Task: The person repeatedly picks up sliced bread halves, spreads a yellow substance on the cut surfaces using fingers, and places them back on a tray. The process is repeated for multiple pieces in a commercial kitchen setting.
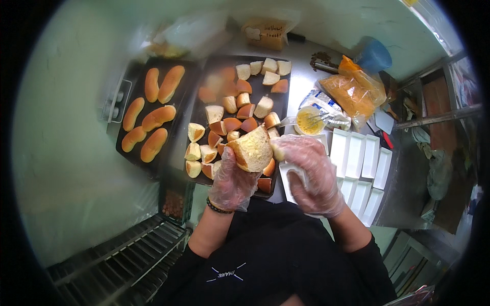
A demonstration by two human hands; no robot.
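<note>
My left hand [234, 183], in a clear plastic glove, holds up a thick piece of bread [253, 151] whose cut face bears a yellow spread. Just to its right, my right hand [312, 172], gloved too, has its fingertips by the bread's edge; a small pale yellowish thing shows at them, partly hidden. Beneath the hands lies a dark baking tray [264, 91] with several cut bread chunks [264, 107], some with yellowish faces. A clear measuring cup [310, 120] of yellow mixture with a whisk in it stands right of the tray.
Several whole rolls [157, 118] lie on another dark tray [124, 147] at left. White rectangular paper trays [356, 155] stand right of my right hand. Beyond the cup are a bag of orange-brown crumbs [350, 91], a blue cup [375, 56] and a printed toast bag [266, 33]. A metal rack [126, 256] stands lower left.
</note>
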